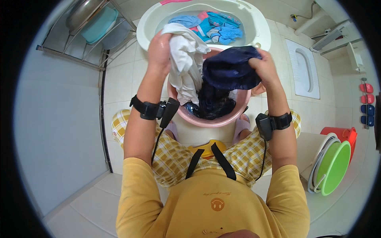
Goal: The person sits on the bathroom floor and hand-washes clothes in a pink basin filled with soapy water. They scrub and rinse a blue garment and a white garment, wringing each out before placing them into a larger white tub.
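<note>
My left hand grips a wet white cloth garment, which hangs down into a pink plastic basin. At the right, my right hand is closed on the edge of a dark navy garment, held up over the basin. Its lower part seems to run down to dark wet cloth in the basin's water. Beyond the basin stands a white baby bathtub, where blue garments and some pink cloth lie in water.
A metal rack with basins stands at the left. To the right are a squat toilet, wall-hung slippers and stacked buckets with a green basin. A yellow stool shows between my legs.
</note>
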